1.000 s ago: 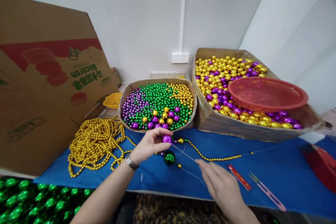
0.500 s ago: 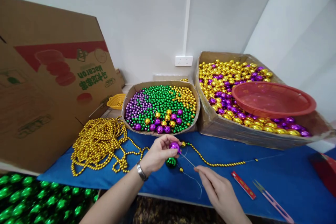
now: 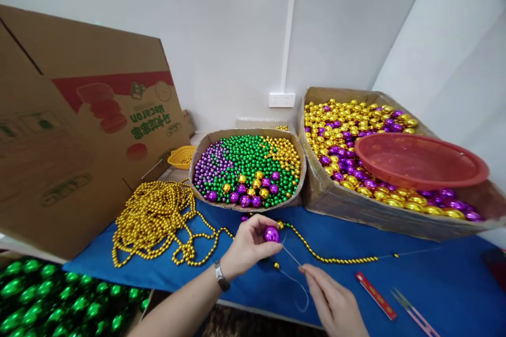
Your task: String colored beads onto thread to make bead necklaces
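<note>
My left hand [image 3: 251,246], with a metal watch band on its wrist, pinches a shiny purple ball [image 3: 271,234] between thumb and fingers. From the ball a thin pale thread [image 3: 291,256] runs taut to my right hand [image 3: 334,300], whose thumb and fingertips are pressed together on it. A needle at that end cannot be made out. Below the ball hang a small gold bead [image 3: 276,266] and a loose loop of clear line [image 3: 304,295]. Beyond my hands, a string of gold beads [image 3: 336,260] lies across the blue cloth [image 3: 276,295].
A shallow box [image 3: 302,168] holds purple, green and gold beads. A larger carton [image 3: 336,200] carries gold and purple balls and a red basin [image 3: 422,160]. Gold bead strands [image 3: 154,221], a cardboard box [image 3: 98,116], a red packet [image 3: 375,295], pink-handled snips [image 3: 415,313] and green balls [image 3: 79,300] lie around.
The camera view has shifted slightly, so the scene sits lower and further right. A green ball that hung below my left hand is now hidden. Both hands keep their hold.
</note>
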{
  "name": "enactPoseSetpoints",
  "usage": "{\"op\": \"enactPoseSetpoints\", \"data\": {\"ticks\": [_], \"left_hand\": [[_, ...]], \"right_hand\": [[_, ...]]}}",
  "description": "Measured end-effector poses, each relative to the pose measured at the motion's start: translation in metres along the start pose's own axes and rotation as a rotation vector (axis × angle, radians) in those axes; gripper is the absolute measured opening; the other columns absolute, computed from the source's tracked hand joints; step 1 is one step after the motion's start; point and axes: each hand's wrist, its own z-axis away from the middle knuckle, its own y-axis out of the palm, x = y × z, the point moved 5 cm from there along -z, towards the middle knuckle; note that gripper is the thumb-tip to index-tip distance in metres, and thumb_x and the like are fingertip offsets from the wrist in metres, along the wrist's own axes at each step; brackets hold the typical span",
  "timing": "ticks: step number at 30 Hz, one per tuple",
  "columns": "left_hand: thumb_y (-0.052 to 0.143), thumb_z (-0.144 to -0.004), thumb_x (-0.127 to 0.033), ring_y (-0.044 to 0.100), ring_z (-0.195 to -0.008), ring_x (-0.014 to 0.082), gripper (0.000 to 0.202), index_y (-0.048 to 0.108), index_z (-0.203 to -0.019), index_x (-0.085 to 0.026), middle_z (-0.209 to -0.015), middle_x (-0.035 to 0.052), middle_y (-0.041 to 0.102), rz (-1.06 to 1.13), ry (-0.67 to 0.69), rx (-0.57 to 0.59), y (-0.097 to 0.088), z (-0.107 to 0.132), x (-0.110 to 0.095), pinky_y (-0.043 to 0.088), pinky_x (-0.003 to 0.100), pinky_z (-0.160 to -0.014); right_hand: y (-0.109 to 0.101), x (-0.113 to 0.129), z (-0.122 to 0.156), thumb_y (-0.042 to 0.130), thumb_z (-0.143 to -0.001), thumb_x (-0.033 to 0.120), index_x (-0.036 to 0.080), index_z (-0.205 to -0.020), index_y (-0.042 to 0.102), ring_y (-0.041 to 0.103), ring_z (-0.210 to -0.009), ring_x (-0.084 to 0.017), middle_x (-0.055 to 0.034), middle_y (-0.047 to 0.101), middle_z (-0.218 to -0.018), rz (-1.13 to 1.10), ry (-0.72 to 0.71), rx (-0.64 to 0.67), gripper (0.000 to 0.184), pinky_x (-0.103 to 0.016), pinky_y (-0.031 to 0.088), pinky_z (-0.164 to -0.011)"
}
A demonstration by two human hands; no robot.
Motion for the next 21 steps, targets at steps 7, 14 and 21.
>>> {"op": "enactPoseSetpoints", "data": {"ticks": [7,14,21], "left_hand": [[0.081,-0.059,-0.020,0.056,-0.079,0.0138,0.038,0.064,-0.093,-0.015,-0.093,0.0067,0.064,0.021,-0.015,-0.008,0.003,0.000,-0.001,0.045,0.023,-0.069],[0.081,-0.059,-0.019,0.061,-0.076,0.0158,0.039,0.062,-0.093,-0.016,-0.093,0.0060,0.063,0.145,-0.106,0.024,0.014,0.005,0.012,0.048,0.026,-0.066],[0.080,-0.063,-0.025,0.060,-0.079,0.0148,0.043,0.063,-0.103,-0.017,-0.097,0.0080,0.064,0.130,-0.132,0.197,0.020,0.006,0.012,0.047,0.025,-0.068]], "right_hand": [[0.002,-0.002,0.002,0.042,-0.093,0.025,0.020,-0.103,0.061,0.070,-0.083,-0.017,-0.0068,0.072,-0.094,-0.044,-0.003,-0.019,0.022,-0.021,0.056,-0.074],[0.006,0.000,0.004,0.040,-0.094,0.025,0.019,-0.104,0.060,0.070,-0.083,-0.015,-0.0070,0.072,-0.094,-0.068,-0.004,-0.005,0.022,-0.017,0.055,-0.074],[0.004,0.000,0.001,0.040,-0.094,0.027,0.020,-0.104,0.059,0.071,-0.081,-0.014,-0.0059,0.073,-0.094,-0.071,-0.007,-0.030,0.022,-0.015,0.055,-0.072]]}}
